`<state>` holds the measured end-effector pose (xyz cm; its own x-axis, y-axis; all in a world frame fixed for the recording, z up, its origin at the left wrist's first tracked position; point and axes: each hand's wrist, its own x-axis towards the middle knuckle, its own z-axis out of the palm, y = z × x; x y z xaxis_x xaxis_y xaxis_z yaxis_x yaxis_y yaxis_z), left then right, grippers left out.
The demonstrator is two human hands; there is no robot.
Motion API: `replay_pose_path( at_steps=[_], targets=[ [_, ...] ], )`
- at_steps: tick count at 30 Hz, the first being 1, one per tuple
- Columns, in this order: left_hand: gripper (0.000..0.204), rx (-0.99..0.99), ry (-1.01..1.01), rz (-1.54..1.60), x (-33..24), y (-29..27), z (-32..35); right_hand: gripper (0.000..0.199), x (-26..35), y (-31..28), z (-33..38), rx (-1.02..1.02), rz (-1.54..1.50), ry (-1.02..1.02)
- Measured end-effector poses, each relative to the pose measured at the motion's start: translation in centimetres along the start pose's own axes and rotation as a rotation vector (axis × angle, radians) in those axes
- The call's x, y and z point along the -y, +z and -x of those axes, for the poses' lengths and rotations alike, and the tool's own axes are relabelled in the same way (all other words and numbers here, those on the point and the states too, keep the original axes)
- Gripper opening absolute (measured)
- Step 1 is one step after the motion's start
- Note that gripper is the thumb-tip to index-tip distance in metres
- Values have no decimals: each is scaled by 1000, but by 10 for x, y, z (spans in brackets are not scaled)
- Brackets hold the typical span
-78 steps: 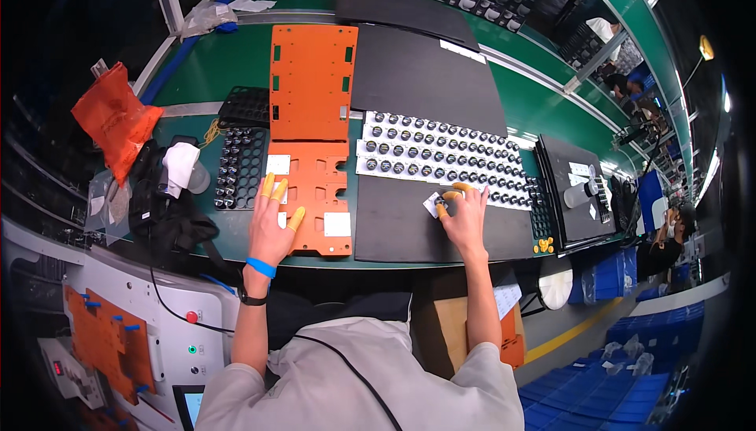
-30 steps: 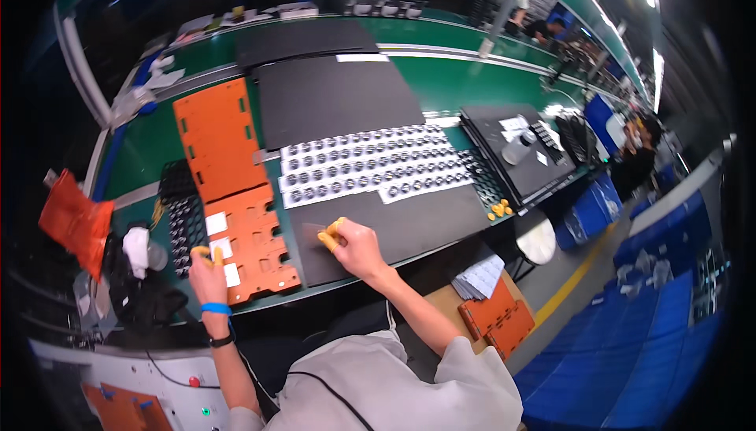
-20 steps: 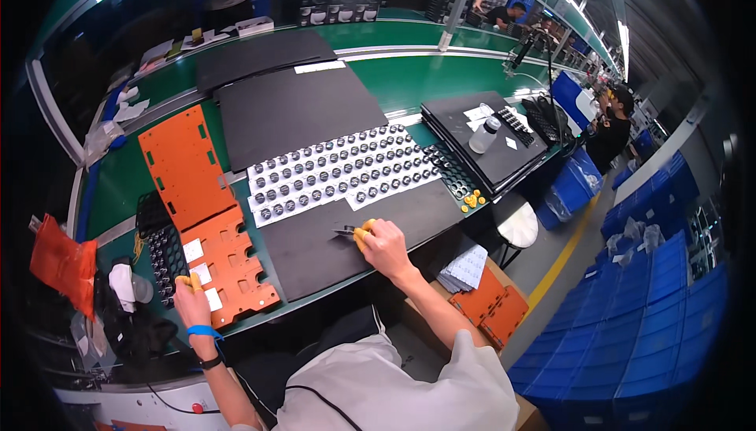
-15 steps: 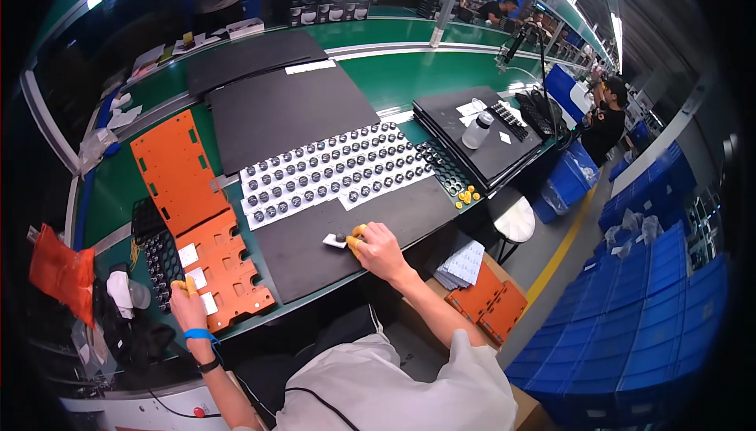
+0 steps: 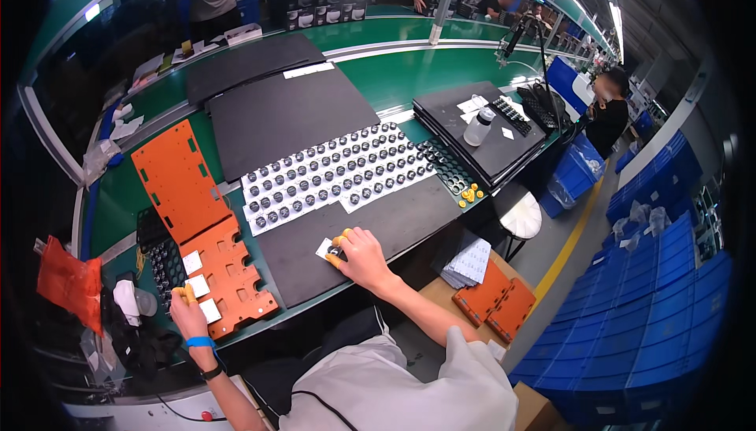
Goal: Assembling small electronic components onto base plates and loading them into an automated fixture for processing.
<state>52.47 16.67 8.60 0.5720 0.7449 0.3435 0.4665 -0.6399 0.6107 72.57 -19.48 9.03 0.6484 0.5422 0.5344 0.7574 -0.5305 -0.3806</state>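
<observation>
My right hand (image 5: 364,261), with yellow finger covers, is closed around a small round black part at a white square card (image 5: 324,248) on the black mat (image 5: 299,277). My left hand (image 5: 189,317), also in yellow finger covers, has its fingertips drawn together between a black tray of round parts (image 5: 164,265) and the orange fixture plate (image 5: 228,273). What those fingertips hold, if anything, is hidden. Several white cards (image 5: 197,284) lie on the fixture's near edge. Beyond my right hand, rows of black round parts on white cards (image 5: 331,169) cover the mat's far side.
A second orange plate (image 5: 177,179) lies farther off. Large black boards (image 5: 295,116) sit behind the rows. A bottle (image 5: 479,128) stands on stacked boards at right, near yellow pieces (image 5: 471,194). A stool (image 5: 520,214) and blue crates (image 5: 630,313) are to the right.
My right hand has moved slightly left and down, its fingers now over the card and black part. My left hand stays by the tray, nearly still.
</observation>
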Motion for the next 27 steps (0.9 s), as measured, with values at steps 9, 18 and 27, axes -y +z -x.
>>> replay_pose_path(
  at_steps=[9,18,27],
  targets=[
    [15,40,-160,828,-3,-3,17,22,-18,6,-6,55,45,30],
    [36,610,-509,2154,-24,20,55,33,-32,14,-10,-10,-22,154],
    [31,626,-593,2298,-19,24,50,29,-52,18,-38,-145,180,135]
  ],
)
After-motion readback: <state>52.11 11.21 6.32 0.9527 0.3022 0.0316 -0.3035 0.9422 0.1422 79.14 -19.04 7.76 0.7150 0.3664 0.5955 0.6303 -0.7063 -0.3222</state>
